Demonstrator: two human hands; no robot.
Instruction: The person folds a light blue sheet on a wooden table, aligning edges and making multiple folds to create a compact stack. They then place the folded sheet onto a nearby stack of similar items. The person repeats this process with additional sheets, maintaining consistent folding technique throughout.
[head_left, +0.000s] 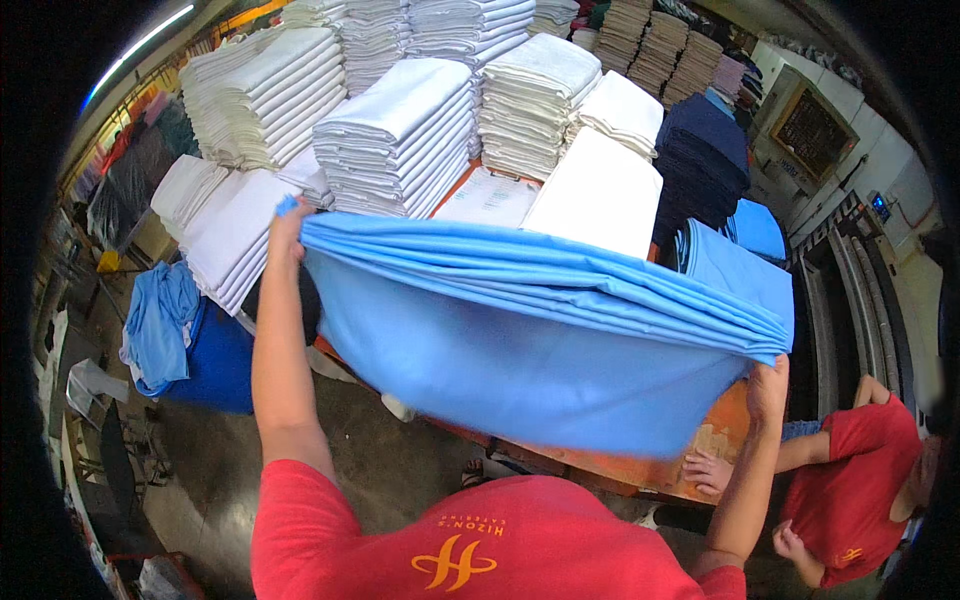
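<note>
A light blue cloth (510, 360) is stretched wide in front of me, gathered in long pleats along its upper edge, its lower part hanging loose and slightly blurred. My left hand (288, 229) grips the gathered left end, a small tuft poking out above the fist. On the other side, my right hand (768, 386) is shut on the right end, lower in the view. Behind the cloth lie a folded white cloth (600, 191) and a sheet of paper with writing (487, 196). Part of an orange table (600, 465) shows beneath the cloth.
Tall stacks of folded white cloths (397, 139) line the back, with dark blue ones (701, 161) and folded light blue cloths (742, 285) at the right. A blue bin (217, 367) with crumpled blue cloth stands left. A co-worker in red (855, 487) rests a hand (707, 472) on the table.
</note>
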